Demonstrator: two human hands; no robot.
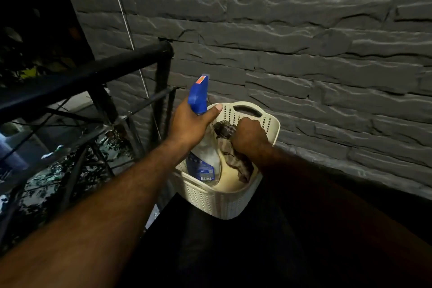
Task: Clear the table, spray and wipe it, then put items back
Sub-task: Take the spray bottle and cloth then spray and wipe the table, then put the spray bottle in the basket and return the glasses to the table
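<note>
Both forearms reach forward and down from the bottom edge of the view and meet over the cream basket (pixel 210 201).

Left hand (pixel 190 124): knuckles up, fingers wrapped round the neck of the spray bottle (pixel 203 166), thumb stretched to the right along the basket's far rim. A firm closed grip just under the blue trigger head.

Right hand (pixel 249 134): a fist, back of the hand toward us, sunk inside the basket near its far right corner. It clutches the striped cloth (pixel 240 168). One bunch of cloth pokes out on the left of the fist, and the rest trails down under the wrist against the basket's right wall.

Bottle: we read its long axis as close to upright, base low in the basket on the left side, label facing us. The trigger head stands clear above the rim, and its orange-marked end points up and away toward the wall (pixel 304 30).

Basket: perforated sides, a cut-out handle on the far side, set just beside the foot of the dark stone-textured wall. What it stands on is too dark for us to tell.

To the left, a black metal railing (pixel 93 70) runs diagonally. A thin pale cord (pixel 126 23) drops past it, and leaves (pixel 58 170) show beyond its bars.
</note>
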